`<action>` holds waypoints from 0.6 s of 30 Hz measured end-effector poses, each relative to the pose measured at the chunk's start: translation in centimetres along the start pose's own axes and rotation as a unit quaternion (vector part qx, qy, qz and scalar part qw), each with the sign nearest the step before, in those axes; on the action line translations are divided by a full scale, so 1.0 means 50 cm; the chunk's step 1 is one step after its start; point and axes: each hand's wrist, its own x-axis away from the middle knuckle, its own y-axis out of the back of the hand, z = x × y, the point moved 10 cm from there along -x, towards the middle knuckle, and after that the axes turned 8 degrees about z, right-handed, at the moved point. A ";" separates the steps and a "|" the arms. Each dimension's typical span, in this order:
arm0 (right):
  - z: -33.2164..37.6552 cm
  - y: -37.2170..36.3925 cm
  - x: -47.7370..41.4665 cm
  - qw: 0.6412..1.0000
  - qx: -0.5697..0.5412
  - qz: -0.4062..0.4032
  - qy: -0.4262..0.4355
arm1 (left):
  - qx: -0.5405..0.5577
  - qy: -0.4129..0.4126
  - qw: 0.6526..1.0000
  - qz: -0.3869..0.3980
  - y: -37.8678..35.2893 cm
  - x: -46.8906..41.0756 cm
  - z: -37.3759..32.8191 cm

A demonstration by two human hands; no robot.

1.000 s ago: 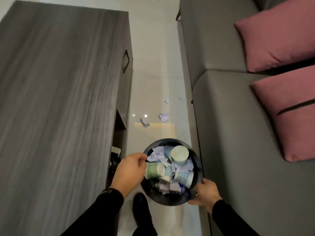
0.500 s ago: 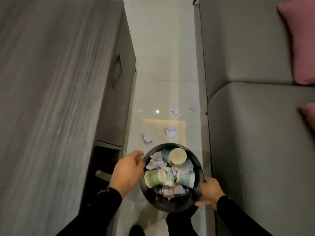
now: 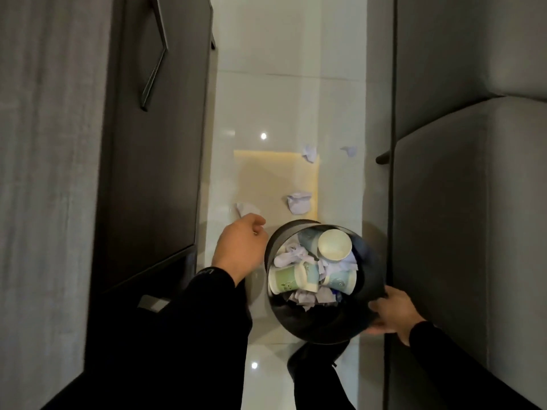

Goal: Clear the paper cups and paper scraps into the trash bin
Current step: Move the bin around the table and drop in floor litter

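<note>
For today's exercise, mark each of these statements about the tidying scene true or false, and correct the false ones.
1. The right hand grips the bin at its rim. True.
2. The bin is empty. False: it holds cups and crumpled paper.
3. Four scraps lie on the floor beyond the bin. True: one by the left hand, a larger scrap near the bin, and two farther off.
4. The left hand is inside the bin. False: it is outside, left of the bin, reaching toward the nearest scrap.
5. A cup stands on the floor. False: only in the bin are cups visible.
</note>
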 end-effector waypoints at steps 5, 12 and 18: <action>0.019 -0.005 0.013 0.997 0.070 -0.004 -0.041 | -0.007 0.033 0.999 0.016 0.009 -0.032 0.020; 0.381 0.026 0.078 0.942 0.186 -0.121 0.253 | -0.042 0.078 0.996 -0.014 0.048 -0.121 0.052; 0.571 -0.111 -0.093 0.873 0.391 -0.013 0.292 | -0.072 0.123 0.990 -0.011 -0.008 -0.268 0.150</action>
